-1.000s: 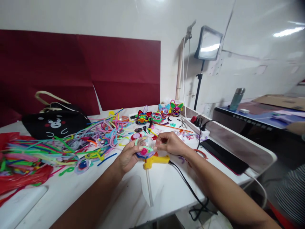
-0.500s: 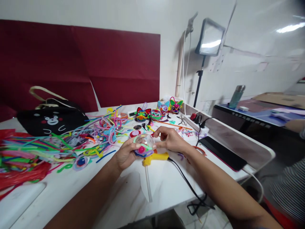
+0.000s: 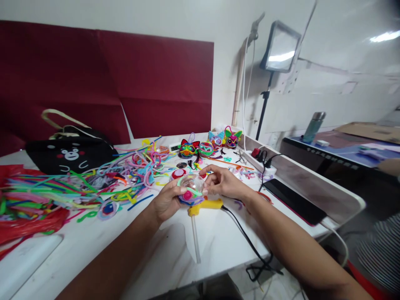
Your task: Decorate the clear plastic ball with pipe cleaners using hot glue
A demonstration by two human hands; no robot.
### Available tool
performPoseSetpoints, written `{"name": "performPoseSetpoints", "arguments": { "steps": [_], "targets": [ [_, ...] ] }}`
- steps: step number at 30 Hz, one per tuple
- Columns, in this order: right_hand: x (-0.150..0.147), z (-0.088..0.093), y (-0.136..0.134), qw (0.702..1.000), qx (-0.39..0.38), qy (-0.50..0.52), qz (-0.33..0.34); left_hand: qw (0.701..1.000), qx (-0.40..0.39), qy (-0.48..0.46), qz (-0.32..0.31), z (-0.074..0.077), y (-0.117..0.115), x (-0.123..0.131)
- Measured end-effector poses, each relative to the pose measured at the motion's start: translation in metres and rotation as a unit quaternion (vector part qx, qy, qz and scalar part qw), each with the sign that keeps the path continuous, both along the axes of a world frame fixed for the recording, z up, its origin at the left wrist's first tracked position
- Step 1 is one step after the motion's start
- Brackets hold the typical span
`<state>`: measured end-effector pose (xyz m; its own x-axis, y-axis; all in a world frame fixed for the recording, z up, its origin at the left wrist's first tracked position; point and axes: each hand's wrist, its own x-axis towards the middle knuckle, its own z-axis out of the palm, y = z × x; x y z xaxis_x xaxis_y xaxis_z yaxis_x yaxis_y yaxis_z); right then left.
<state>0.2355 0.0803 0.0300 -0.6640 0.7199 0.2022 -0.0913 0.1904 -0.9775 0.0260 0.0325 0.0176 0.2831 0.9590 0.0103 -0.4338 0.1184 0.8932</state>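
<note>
My left hand cups a clear plastic ball wrapped with green, pink and blue pipe cleaners. My right hand is at the ball's right side, fingers curled and pinched against the green strand on it. Both hands hover just above the white table. A yellow glue gun lies on the table right under the ball, its black cord trailing off the front edge.
A heap of coloured pipe cleaners covers the table's left. Several finished colourful animal heads stand at the back. A black bear-face bag, a power strip, a dark tablet, a lamp on a stand and red sheets are around.
The ball and both hands stay together over the glue gun; my right fingers have shifted slightly along the green strand. The view has drifted a little.
</note>
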Motion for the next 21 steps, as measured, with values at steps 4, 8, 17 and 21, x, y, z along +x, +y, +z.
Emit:
{"name": "performPoseSetpoints", "arguments": {
  "steps": [4, 8, 17, 21],
  "targets": [
    [-0.0013, -0.0004, -0.0009, 1.000, -0.013, 0.006, -0.003, 1.000, 0.002, -0.008, 0.007, 0.0012, -0.0010, 0.0014],
    [-0.0021, -0.0004, -0.0012, 1.000, -0.014, 0.007, -0.007, 1.000, 0.000, -0.012, 0.016, 0.0013, -0.0016, 0.0020],
    [-0.0014, 0.0002, -0.0017, 1.000, -0.019, 0.004, -0.016, 1.000, -0.005, -0.016, 0.016, 0.0012, -0.0024, 0.0015],
    [-0.0020, -0.0009, -0.0007, 1.000, -0.021, 0.011, -0.016, 0.999, -0.008, -0.021, 0.022, 0.0010, -0.0027, 0.0010]
  ]
}}
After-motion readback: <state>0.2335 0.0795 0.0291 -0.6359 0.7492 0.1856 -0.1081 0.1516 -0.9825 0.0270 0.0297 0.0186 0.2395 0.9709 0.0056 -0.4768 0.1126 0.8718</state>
